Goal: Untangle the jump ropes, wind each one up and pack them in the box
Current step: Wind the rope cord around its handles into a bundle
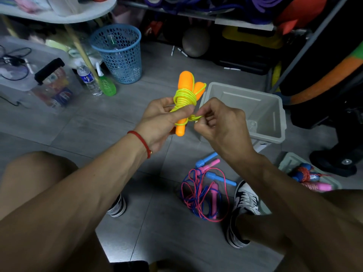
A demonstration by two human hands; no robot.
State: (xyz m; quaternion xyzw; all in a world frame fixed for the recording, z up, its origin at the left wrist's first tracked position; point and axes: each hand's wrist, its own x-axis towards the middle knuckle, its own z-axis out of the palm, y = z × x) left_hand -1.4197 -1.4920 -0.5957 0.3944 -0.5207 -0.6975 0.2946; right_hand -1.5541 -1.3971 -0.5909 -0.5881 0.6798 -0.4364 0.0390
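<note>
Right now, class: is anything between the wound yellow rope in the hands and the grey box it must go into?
Nothing visible. The left hand grips the yellow rope by its orange handles while the right hand pinches its end. The grey box stands open just beyond the right hand, with no lid or object across its opening.

L hand (157,122) grips the orange handles (184,85) of a jump rope, yellow cord (184,97) wound round them w/ thumb pressed on the coils. R hand (218,122) pinches the cord's loose end just beside the handles. All held above the floor, just left of the grey box (271,118), which sits open. Nearer the person than the box: tangled pink and blue ropes (204,195) on the tiles, between two sneakers. Beyond-left of box: blue mesh bin (119,54).
</note>
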